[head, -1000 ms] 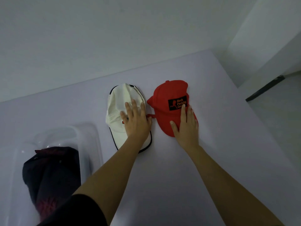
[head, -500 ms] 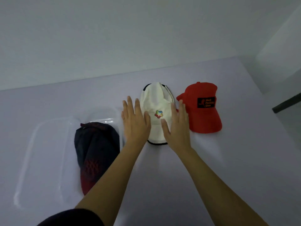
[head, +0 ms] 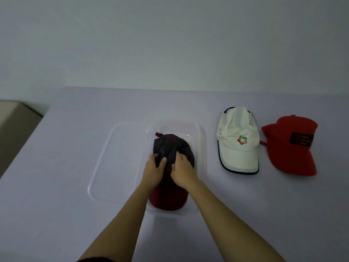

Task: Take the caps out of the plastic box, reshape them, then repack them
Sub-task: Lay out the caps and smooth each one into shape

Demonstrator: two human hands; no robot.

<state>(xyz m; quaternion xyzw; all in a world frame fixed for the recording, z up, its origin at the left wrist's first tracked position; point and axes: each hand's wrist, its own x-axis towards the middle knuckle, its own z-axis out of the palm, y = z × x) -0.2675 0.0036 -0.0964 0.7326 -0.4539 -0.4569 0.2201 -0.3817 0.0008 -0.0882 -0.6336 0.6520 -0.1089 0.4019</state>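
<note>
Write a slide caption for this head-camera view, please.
Both hands, left hand and right hand, grasp the dark cap inside the plastic box; white cap and red cap wait beside it.

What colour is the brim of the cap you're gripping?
Dark red, under a navy crown; head view shows the brim best.

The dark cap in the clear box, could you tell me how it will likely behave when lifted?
The dark cap will probably sag: its crown creases under the left hand and right hand. Its red brim looks flat, likely stiffer. It seems light.
</note>
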